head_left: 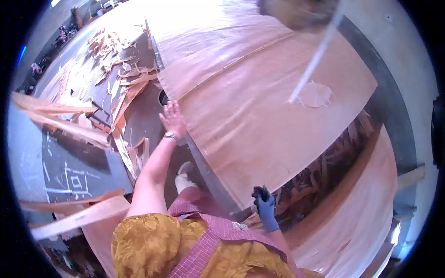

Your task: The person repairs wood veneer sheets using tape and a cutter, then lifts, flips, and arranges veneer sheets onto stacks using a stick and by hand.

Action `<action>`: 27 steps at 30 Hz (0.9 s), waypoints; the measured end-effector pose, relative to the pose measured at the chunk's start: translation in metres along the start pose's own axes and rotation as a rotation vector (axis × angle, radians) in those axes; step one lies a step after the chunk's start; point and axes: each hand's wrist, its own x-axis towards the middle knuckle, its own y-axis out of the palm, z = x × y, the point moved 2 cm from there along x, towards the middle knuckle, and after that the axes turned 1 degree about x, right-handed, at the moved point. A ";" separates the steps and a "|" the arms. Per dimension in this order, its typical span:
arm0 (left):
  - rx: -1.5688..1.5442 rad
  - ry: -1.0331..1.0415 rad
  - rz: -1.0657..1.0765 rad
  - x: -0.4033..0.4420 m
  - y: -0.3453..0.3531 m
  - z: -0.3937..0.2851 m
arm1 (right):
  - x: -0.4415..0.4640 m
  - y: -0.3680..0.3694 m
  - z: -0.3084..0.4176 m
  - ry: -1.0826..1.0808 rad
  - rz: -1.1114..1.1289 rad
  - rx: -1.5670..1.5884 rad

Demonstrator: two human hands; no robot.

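Observation:
A large sheet of thin pinkish-tan wood veneer lies flat in front of me. A dark seam runs across it, and an oval patch shows toward its right side. My left hand, bare with a watch at the wrist, rests on the sheet's left edge with fingers stretched out. In a blue glove with black fingers, my right hand is at the sheet's near edge by the corner. Its fingers look curled closed; whatever they hold, if anything, is hidden.
Torn veneer strips litter the left side. Long veneer pieces stick out there above a chalk-marked dark surface. A curved veneer stack lies at right. Overhead, a blurred brown shape and pale strip cross the view.

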 end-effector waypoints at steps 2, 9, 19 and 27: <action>0.005 0.048 -0.157 0.040 0.022 0.025 | 0.018 0.076 0.039 -0.009 0.122 0.077; -0.525 0.680 0.421 0.049 -0.084 0.039 | 0.143 0.334 0.157 0.286 0.069 0.814; -0.704 0.938 -0.164 0.211 -0.070 0.009 | 0.164 0.440 0.053 0.055 -0.079 0.336; -0.259 -0.041 0.197 0.331 0.055 0.100 | 0.102 0.508 0.019 -0.125 0.229 -0.419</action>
